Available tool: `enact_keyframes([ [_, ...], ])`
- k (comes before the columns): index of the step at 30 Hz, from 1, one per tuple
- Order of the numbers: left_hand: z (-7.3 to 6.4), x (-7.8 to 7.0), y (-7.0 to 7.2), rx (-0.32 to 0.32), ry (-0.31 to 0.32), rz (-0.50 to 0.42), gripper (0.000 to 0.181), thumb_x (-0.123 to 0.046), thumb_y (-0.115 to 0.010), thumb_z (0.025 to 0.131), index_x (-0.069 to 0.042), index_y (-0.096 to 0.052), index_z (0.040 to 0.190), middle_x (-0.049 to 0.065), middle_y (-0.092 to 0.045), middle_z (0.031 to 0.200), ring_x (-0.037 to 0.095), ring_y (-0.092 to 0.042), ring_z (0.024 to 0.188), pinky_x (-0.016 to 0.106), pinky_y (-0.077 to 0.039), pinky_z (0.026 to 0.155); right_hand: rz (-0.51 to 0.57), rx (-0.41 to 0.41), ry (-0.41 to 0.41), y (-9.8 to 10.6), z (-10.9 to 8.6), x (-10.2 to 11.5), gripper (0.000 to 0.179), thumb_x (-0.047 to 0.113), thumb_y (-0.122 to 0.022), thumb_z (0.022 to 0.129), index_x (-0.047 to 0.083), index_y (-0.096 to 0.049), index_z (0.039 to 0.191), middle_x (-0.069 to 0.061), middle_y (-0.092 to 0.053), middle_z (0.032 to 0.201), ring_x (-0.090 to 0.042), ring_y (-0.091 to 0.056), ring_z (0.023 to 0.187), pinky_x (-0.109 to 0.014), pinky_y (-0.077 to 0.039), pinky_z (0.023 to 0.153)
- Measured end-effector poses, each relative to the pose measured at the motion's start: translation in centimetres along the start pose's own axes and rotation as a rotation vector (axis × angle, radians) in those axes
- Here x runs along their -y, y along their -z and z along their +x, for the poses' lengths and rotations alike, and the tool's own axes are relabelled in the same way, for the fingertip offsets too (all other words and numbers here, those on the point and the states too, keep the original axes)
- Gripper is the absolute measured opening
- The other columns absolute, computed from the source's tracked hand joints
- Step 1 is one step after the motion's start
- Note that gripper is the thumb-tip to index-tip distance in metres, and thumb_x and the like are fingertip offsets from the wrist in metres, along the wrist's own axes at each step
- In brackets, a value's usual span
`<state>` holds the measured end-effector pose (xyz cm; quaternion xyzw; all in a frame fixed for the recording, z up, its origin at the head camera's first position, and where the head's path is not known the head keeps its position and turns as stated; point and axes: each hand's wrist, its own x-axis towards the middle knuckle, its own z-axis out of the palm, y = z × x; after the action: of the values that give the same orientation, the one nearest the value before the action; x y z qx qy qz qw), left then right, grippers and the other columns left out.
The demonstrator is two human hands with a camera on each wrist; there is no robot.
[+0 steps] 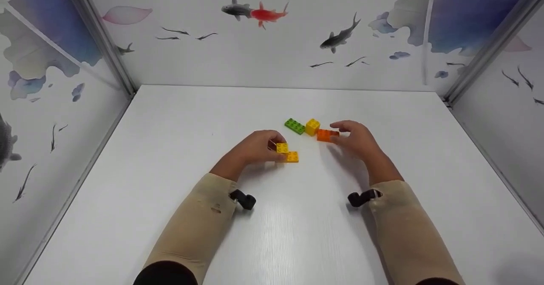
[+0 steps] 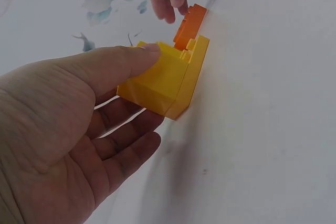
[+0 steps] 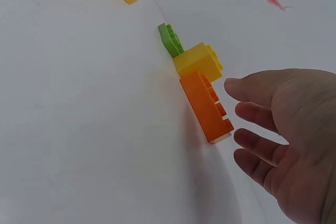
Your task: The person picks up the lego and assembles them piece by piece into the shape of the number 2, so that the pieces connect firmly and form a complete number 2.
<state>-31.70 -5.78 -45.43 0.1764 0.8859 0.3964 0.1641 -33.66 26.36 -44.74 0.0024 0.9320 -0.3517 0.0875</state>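
Note:
My left hand pinches a yellow toy brick between thumb and fingers. That brick sits on one end of a flat yellow brick, whose studs stick out to the right. Close beside an orange brick is my right hand, fingers loosely spread and nothing in its grasp. The orange brick lies long side down with a row of studs facing that hand in the right wrist view. Touching its far end is a second yellow brick, followed by a flat green brick.
The bricks lie on a white table. White panels printed with fish and leaves stand at the back and both sides, joined by metal corner posts. A small black device is on the left wrist, another on the right.

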Motion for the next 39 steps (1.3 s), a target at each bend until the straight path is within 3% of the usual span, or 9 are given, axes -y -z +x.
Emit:
enact_keyframes([
  [4,-0.1,-0.1,0.0,-0.001,-0.001,-0.003,0.035,-0.029,-0.086,0.092,-0.022,-0.071,0.123,-0.001,-0.07,0.126,0.02,-0.066,0.12,0.04,-0.055,0.109,0.004,0.024,0.014,-0.5,0.3,-0.5,0.046,0.023,-0.072,0.104,0.021,-0.063,0.15,-0.011,-0.052,0.163,-0.037,-0.045,0.151,-0.056,-0.035,0.13],
  [10,-0.1,-0.2,0.0,0.001,-0.003,0.02,0.035,-0.03,-0.085,0.093,-0.021,-0.071,0.123,0.0,-0.07,0.127,0.02,-0.066,0.12,0.04,-0.055,0.109,0.014,0.024,0.066,-1.0,0.5,-1.2,0.042,0.015,-0.069,0.105,0.015,-0.066,0.146,-0.01,-0.054,0.161,-0.035,-0.049,0.15,-0.053,-0.039,0.128],
  [17,-0.2,-0.1,0.0,0.003,-0.01,0.018,0.035,-0.031,-0.085,0.093,-0.022,-0.07,0.122,-0.001,-0.07,0.132,0.02,-0.066,0.12,0.04,-0.055,0.109,0.034,0.018,0.036,-1.1,0.4,-1.3,0.039,0.011,-0.065,0.105,0.017,-0.067,0.144,-0.01,-0.054,0.159,-0.035,-0.048,0.149,-0.054,-0.039,0.128],
  [30,-0.2,-0.5,0.0,-0.002,0.017,0.032,0.035,-0.033,-0.085,0.093,-0.023,-0.07,0.124,-0.002,-0.069,0.131,0.019,-0.064,0.12,0.039,-0.055,0.11,-0.025,-0.006,0.032,0.5,-0.3,0.1,0.039,0.016,-0.068,0.105,0.022,-0.068,0.144,-0.008,-0.061,0.151,-0.034,-0.051,0.142,-0.056,-0.043,0.125],
  [39,-0.1,-0.1,0.0,-0.003,-0.011,0.018,0.034,-0.031,-0.085,0.093,-0.023,-0.071,0.122,-0.001,-0.071,0.126,0.02,-0.066,0.119,0.04,-0.056,0.108,-0.026,-0.036,0.088,0.5,-0.8,1.3,0.038,0.013,-0.07,0.104,0.021,-0.07,0.141,-0.007,-0.063,0.148,-0.033,-0.054,0.14,-0.055,-0.047,0.122],
])
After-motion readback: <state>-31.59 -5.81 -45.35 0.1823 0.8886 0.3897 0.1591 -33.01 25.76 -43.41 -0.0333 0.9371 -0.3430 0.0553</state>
